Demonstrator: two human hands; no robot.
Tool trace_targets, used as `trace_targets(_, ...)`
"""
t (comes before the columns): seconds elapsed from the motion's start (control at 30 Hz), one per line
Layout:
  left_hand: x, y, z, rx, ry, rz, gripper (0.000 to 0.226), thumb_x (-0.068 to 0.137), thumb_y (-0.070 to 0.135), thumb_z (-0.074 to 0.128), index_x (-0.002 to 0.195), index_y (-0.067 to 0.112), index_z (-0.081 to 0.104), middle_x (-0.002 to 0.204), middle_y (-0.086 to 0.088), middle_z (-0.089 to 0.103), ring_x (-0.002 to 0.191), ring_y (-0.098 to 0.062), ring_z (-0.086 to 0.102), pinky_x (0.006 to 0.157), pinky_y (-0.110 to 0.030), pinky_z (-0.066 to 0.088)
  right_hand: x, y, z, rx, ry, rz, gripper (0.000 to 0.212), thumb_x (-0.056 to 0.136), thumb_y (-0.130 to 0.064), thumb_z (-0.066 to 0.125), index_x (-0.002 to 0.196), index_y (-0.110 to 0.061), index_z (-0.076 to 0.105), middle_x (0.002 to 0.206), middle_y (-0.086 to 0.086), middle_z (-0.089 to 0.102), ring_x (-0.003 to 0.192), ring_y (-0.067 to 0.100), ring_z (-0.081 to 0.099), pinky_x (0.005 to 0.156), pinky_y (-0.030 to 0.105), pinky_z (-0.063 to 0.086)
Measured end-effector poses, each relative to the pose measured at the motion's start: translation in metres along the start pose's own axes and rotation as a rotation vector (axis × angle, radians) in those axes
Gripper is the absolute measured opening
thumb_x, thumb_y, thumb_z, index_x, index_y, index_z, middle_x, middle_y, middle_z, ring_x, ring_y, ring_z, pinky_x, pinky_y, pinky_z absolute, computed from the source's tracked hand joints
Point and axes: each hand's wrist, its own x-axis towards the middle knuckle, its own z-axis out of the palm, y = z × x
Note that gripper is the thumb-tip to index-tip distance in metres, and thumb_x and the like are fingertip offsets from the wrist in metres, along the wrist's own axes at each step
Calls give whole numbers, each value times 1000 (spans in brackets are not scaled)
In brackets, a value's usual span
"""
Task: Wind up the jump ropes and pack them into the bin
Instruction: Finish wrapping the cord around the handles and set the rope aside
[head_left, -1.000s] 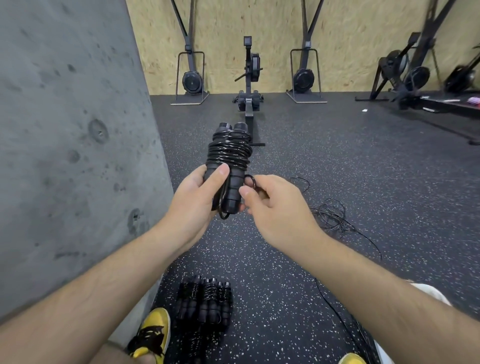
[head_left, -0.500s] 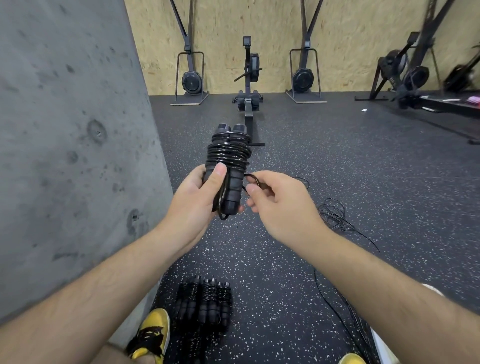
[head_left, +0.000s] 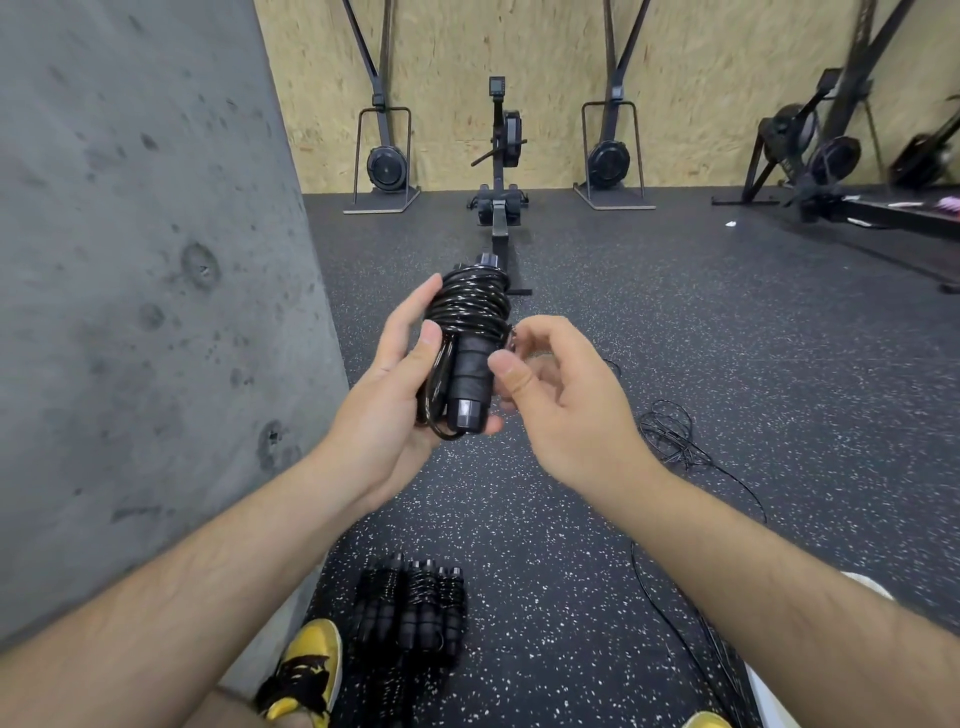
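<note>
Left hand (head_left: 395, 405) grips wound jump rope (head_left: 467, 338); bin unseen

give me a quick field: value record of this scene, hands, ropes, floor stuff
left hand: grips the wound jump rope by its handles
right hand: fingers curled beside the bundle; whether it pinches the cord end cannot be told
wound bundles: lying together on the floor by the yellow shoe
loose rope: tangled on the floor, right side
bin: not in view
background: rowing machine at the wooden wall
</note>
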Motion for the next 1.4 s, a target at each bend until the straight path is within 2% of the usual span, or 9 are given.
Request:
trace_targets(0.17, 0, 4, -4, 55, -12, 13, 47, 102, 28, 48, 144, 48, 45, 139, -7, 62, 99, -33, 69, 66, -44, 58, 7, -1, 6, 430, 73, 354, 20, 106, -11, 41, 106, -3, 59, 93, 8, 65, 67, 18, 59, 64, 31, 55)
trace_targets(0.37, -3, 8, -14, 241, -103, 4, 69, 92, 26, 66, 144, 61, 36, 117, -10, 63, 91, -37, 68, 67, -58, 60, 28, 19, -20, 806, -94, 635, 28, 97, 15, 38, 116, 11, 59, 98, 16, 69, 80, 17, 68, 76, 25, 57)
trace_targets(0.7, -4, -1, -31, 297, -249, -293, 91, 73, 38, 88, 147, 47, 37, 120, -17, 69, 93, -52, 69, 68, -59, 59, 45, 31, -42, 587, -181, 619, 27, 97, 1, 49, 110, -7, 72, 93, 6, 75, 72, 10, 66, 68, 23, 55)
trace_targets(0.9, -8, -6, -36, 683, -449, -476, 61, 85, 48, 77, 136, 57, 44, 113, -16, 73, 85, -41, 74, 75, -49, 62, 52, 32, -61, 495, -217, 582, 27, 101, -11, 53, 125, -13, 66, 95, 12, 73, 84, 21, 70, 71, 29, 59)
trace_targets(1.1, 2, -19, -39, 644, -252, -392, 46, 94, 24, 69, 135, 36, 51, 102, -8, 74, 80, -44, 71, 73, -67, 58, 59, 11, -58, 663, -68, 528, 28, 105, -24, 44, 122, -22, 67, 120, 19, 61, 104, 39, 69, 98, 50, 52)
trace_targets(1.17, 7, -23, -36, 607, -130, -317, 46, 98, 17, 66, 137, 33, 49, 106, -15, 68, 73, -41, 69, 69, -68, 58, 58, -1, -55, 841, -93, 550, 26, 106, -25, 35, 114, -20, 59, 107, 22, 69, 103, 44, 69, 102, 55, 48)
trace_targets(1.27, 12, -24, -28, 492, 15, -203, 58, 99, 13, 63, 143, 45, 42, 112, -21, 63, 72, -36, 68, 66, -61, 60, 52, -20, -51, 1036, -142, 558, 22, 102, -26, 31, 94, -18, 51, 54, 1, 42, 48, 20, 53, 70, 41, 58)
trace_targets(1.33, 13, -24, -24, 429, 51, -120, 58, 101, 11, 60, 139, 51, 44, 109, -20, 64, 71, -32, 66, 64, -56, 60, 49, -27, -50, 949, -165, 516, 33, 99, -27, 26, 91, -14, 55, 54, -3, 22, 44, 13, 19, 50, 24, 34)
trace_targets(1.4, 14, -23, -22, 401, 82, -48, 50, 103, 10, 57, 135, 49, 52, 110, -17, 62, 73, -27, 62, 63, -52, 60, 47, -30, -46, 731, -143, 440, 48, 98, -28, 20, 103, -6, 62, 60, -1, 19, 52, 14, 13, 53, 29, 17)
